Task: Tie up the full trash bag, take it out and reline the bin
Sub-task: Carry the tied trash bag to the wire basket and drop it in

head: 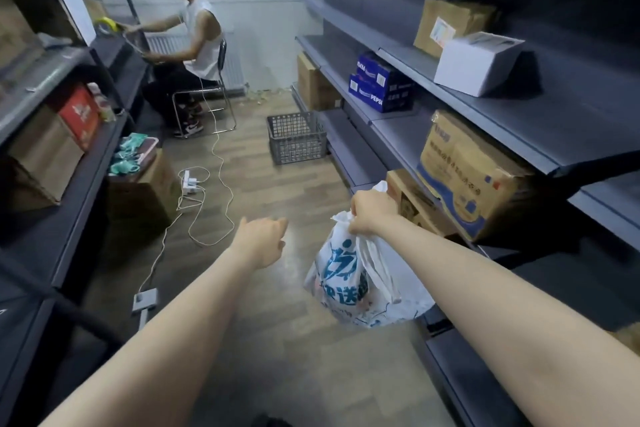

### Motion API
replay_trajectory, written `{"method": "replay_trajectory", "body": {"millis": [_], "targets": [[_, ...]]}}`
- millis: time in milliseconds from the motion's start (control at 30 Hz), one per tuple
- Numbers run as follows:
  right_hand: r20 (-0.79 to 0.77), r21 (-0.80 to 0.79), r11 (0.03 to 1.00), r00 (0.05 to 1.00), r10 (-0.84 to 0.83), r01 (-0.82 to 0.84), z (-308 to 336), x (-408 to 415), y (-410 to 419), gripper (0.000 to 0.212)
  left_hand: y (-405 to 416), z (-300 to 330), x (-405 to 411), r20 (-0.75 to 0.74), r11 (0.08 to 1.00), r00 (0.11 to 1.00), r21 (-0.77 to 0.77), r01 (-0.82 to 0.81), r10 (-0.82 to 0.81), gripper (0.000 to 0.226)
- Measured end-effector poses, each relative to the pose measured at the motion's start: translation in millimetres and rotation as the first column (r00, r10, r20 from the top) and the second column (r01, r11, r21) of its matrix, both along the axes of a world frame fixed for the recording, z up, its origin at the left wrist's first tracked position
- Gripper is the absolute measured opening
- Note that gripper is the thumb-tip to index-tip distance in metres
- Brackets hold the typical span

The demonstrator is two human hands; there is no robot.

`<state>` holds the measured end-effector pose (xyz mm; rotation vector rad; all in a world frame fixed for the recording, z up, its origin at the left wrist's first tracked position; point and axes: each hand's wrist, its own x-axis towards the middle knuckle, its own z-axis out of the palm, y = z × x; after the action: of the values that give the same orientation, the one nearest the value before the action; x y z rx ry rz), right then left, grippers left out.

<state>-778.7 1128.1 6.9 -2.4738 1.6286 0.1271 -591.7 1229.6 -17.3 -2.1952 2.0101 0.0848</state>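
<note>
The right hand (372, 213) closes its fingers on the gathered neck of the white trash bag (349, 282), which hangs below them clear of the floor, ready for carrying out. The left hand (263, 239) reaches forward empty, fingers loosely curled.

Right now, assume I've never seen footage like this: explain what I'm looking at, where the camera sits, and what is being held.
There is no machine here. One wide-angle camera is worn on a person's head, looking forward and down, so the two bare arms reaching in from the bottom are the wearer's own. The right hand grips the gathered top of a white plastic trash bag with blue print, which looks full. The left hand is held out beside it, holding nothing. They stand in a storeroom aisle between dark metal shelves carrying cardboard boxes. On the wooden floor ahead are a grey plastic crate and white cables. Another person sits on a chair at the back.
</note>
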Motion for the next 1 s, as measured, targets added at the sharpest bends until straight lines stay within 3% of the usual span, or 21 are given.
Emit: {"method": "replay_trajectory", "body": {"millis": [300,367,567,767,1000], "targets": [[-0.133,0.010,1.000,0.991,-0.018,0.020,-12.3,115.6,-181.3,0.004,-185.4,-5.0,142.8,0.075,1.000,0.997,0.003,0.017,-0.017,0.024],[-0.193,0.044,0.998,0.980,-0.037,0.046,-11.1,144.5,-220.7,0.017,-230.8,0.2,176.8,0.076,0.999,0.997,-0.013,0.029,-0.028,0.023],[-0.203,0.066,0.989,0.972,-0.114,0.130,-6.7,210.5,-333.8,0.024,-348.5,6.3,257.4,0.089,0.999,0.995,0.003,0.044,-0.044,0.023],[-0.169,0.068,0.983,0.973,-0.160,0.173,-16.8,265.1,-454.4,0.025,-467.5,-5.7,300.6,0.071,0.993,0.993,0.084,0.086,-0.092,0.023],[-0.180,0.060,0.993,0.980,-0.087,0.100,-23.0,336.0,-608.8,0.018,-625.8,-2.8,353.6,0.050,0.995,0.995,0.046,0.085,-0.088,0.023]]}}
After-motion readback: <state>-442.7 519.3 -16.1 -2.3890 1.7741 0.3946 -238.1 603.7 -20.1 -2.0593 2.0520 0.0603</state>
